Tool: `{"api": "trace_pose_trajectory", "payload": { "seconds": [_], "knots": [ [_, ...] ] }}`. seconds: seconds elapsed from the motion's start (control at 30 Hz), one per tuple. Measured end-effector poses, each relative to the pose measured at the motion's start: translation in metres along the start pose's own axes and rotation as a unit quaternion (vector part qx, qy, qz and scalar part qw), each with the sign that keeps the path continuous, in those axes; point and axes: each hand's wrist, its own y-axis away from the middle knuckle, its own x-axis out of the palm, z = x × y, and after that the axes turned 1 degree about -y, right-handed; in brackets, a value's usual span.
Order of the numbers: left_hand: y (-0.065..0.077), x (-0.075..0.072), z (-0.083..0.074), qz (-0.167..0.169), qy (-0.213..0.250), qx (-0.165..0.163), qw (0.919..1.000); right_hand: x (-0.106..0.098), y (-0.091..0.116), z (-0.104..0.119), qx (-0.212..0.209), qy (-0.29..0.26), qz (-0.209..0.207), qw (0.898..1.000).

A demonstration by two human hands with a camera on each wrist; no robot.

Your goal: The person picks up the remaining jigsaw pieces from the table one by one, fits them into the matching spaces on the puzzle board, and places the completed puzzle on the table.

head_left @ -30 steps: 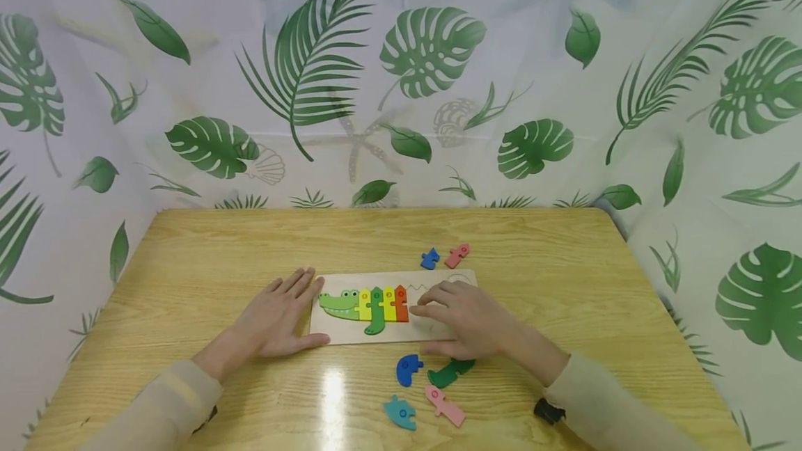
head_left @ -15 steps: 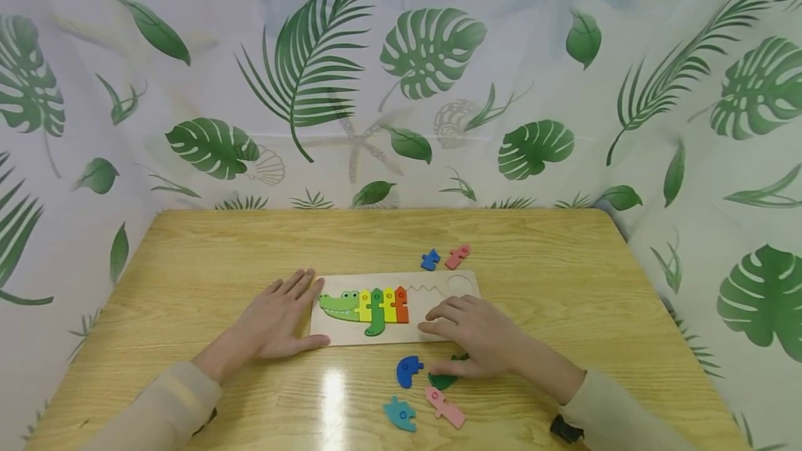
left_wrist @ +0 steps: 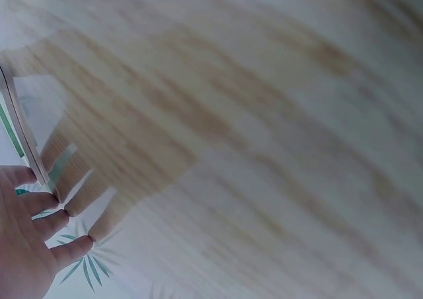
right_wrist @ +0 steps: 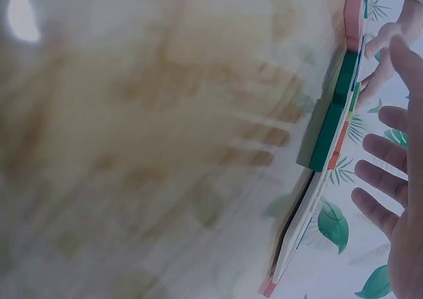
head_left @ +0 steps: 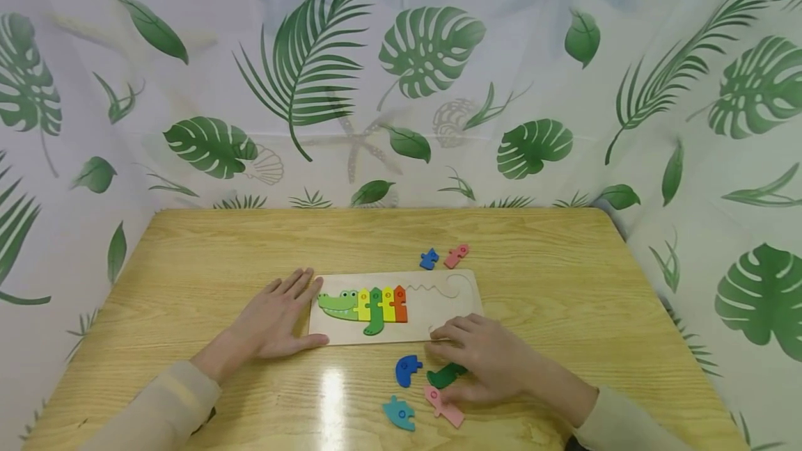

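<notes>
A wooden crocodile puzzle board (head_left: pixel 432 308) lies flat on the table, with the light green head (head_left: pixel 338 304) and several yellow, green and red body pieces fitted at its left. My left hand (head_left: pixel 276 319) rests at the board's left end, fingers straight, thumb on the near corner. Over the loose dark green leg piece (head_left: pixel 443 375) and the light pink piece (head_left: pixel 450 413) hovers my right hand (head_left: pixel 495 360), partly covering both. In the right wrist view its fingers (right_wrist: pixel 383 153) are extended and grip nothing; the dark green piece (right_wrist: pixel 325 137) stands beyond them.
A dark blue piece (head_left: pixel 406 371) and a teal piece (head_left: pixel 399 413) lie in front of the board. Behind it are a small blue piece (head_left: pixel 429 259) and a coral piece (head_left: pixel 457 256). A leaf-print curtain (head_left: pixel 464 159) surrounds the table (head_left: pixel 238 242).
My right hand has drawn back from the board toward the near right, over the loose pieces, uncovering the board's right part. The left hand has stayed in place.
</notes>
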Motion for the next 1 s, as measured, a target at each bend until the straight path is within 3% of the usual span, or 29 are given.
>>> {"api": "trace_pose_trajectory", "payload": {
  "seconds": [0.17,0.53,0.83,1.0],
  "knots": [
    [0.000,-0.001,0.000,0.001,-0.001,-0.001,1.0000,-0.004,0.004,0.006,0.013,0.003,0.033,0.999],
    [-0.001,0.000,0.000,0.010,-0.002,-0.004,0.9999,-0.004,0.012,0.010,0.017,0.008,0.065,0.998],
    [0.000,-0.002,-0.001,0.009,-0.001,-0.006,0.9999,0.001,0.013,0.016,-0.007,0.021,0.049,0.999],
    [0.000,-0.002,-0.002,0.011,0.002,-0.005,0.9999,0.004,0.014,0.018,-0.011,0.012,0.066,0.998]
  ]
}}
